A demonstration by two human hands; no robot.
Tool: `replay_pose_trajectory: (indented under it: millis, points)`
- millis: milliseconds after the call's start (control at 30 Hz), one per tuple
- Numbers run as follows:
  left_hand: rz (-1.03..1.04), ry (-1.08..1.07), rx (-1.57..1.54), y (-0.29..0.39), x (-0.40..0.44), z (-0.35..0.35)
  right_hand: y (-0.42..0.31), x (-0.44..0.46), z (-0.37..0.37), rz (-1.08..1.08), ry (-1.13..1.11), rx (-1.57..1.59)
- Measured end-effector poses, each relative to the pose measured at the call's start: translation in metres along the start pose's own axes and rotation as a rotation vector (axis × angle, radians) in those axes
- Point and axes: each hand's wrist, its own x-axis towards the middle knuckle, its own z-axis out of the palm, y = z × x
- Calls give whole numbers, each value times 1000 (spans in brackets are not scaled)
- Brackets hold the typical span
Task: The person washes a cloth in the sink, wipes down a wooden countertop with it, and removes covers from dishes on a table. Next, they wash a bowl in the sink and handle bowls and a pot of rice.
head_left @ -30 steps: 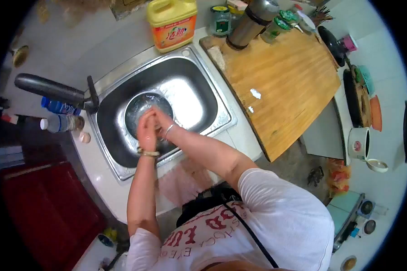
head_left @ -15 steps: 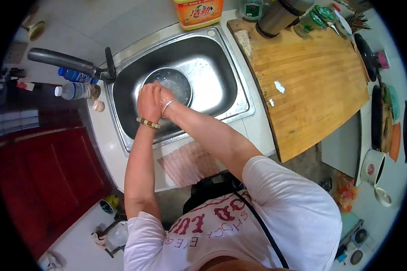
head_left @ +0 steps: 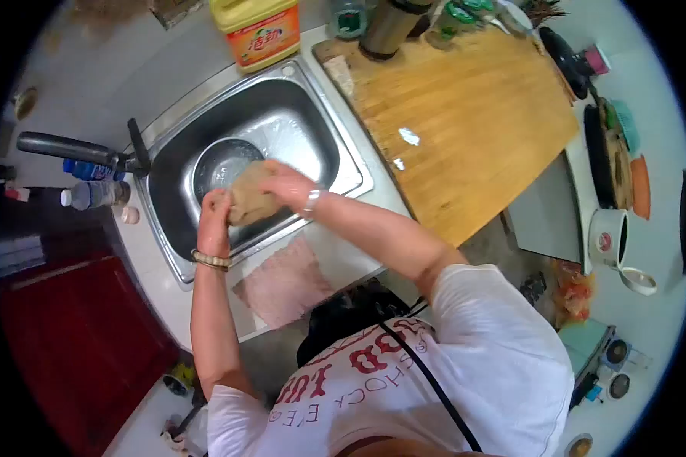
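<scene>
Over the front part of the steel sink [head_left: 315, 129], a tan cloth [head_left: 250, 199] is stretched between my two hands. My left hand [head_left: 215, 221], with a beaded bracelet at the wrist, grips its left edge. The opposite edge is pinched in my right hand [head_left: 288, 187], which has a silvery bangle. Behind the cloth, a round metal bowl [head_left: 219, 158] sits in the sink and seems to hold water; the cloth and hands hide its near side. A pinkish textured cloth [head_left: 286, 282] lies on the counter's front edge.
A black faucet [head_left: 76, 145] reaches in from the left, near a water bottle [head_left: 95, 195] and an eggshell-like piece [head_left: 130, 215]. Behind the sink stands a yellow detergent jug [head_left: 259, 38]. To the right lies a wooden board [head_left: 465, 122] with a thermos [head_left: 389, 30] at its back.
My hands were clasped together over the bowl; now they are apart, with the tan cloth spread between them and closer to me. The whole view has shifted to the right.
</scene>
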Motion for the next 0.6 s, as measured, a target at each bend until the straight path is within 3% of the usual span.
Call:
replay_pose_trajectory:
  millis: [67,100,200,233,300,333,367,400,467,567,600]
  points:
    - [121,-88,-37,14,-10,47,-27,-36,-53,-296,208,-436]
    - [199,-148,-57,26,-3,80,-39,-54,-80,-383,263,-381]
    - [281,-310,38,70,8,185,-80,-114,-139,-515,756,-930]
    - [256,-337,37,70,14,212,-83,-123,-148,-519,774,-938]
    - [701,-179,471,39,37,252,-87,-139,-179,-435,923,-1640]
    - [792,-209,464,27,34,266,-82,-135,-190,-658,613,-1586]
    - [801,-225,596,19,28,272,-58,-111,-208,-467,375,-1576]
    - [814,-235,729,11,22,278,-32,-101,-220,-478,352,-1752]
    - [880,-184,848,-12,16,289,-21,-81,-246,-612,327,-1614]
    - [924,-115,907,-30,9,307,-46,-60,-316,-776,343,-1493]
    - [903,-70,1024,-36,7,299,-76,-57,-357,-724,429,-1493]
